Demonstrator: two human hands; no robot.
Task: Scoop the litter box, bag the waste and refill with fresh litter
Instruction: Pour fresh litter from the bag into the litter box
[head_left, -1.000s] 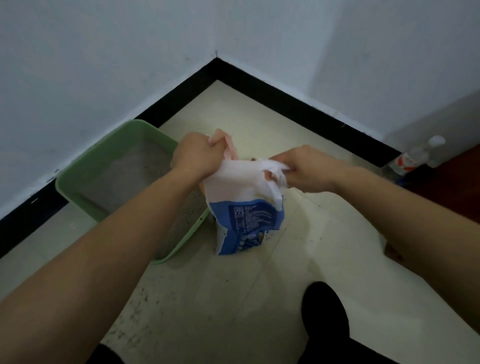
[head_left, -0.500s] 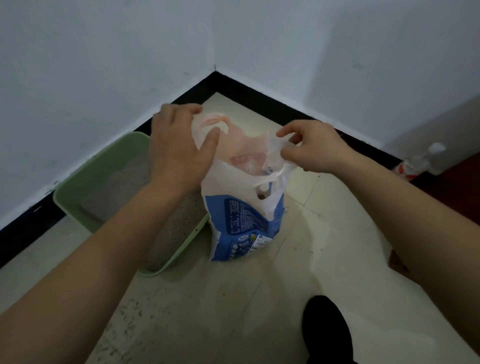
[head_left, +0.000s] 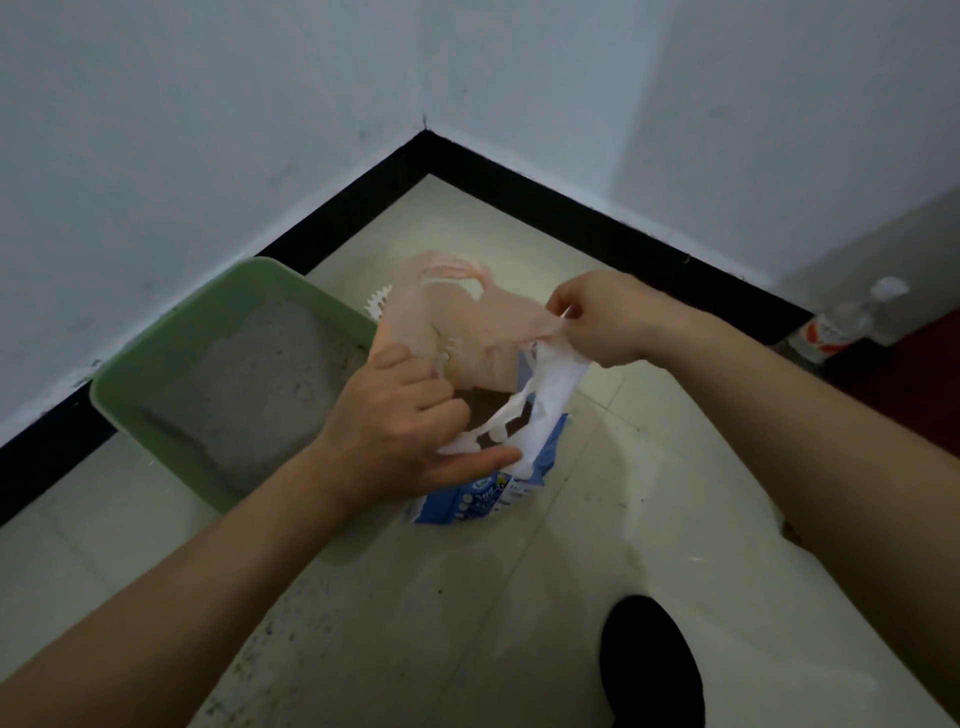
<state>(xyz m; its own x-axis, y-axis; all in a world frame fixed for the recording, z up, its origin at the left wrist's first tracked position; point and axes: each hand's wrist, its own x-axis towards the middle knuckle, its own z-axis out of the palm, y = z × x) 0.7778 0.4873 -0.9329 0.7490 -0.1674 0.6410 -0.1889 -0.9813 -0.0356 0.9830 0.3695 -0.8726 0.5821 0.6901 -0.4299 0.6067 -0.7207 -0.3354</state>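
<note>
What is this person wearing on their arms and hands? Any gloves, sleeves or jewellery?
Nothing that shows. The left hand and right hand are bare, with no gloves, and no ring is visible on the fingers in view. The left forearm and right forearm are bare as well: no sleeve, watch or bracelet appears anywhere along them in this picture.
</note>
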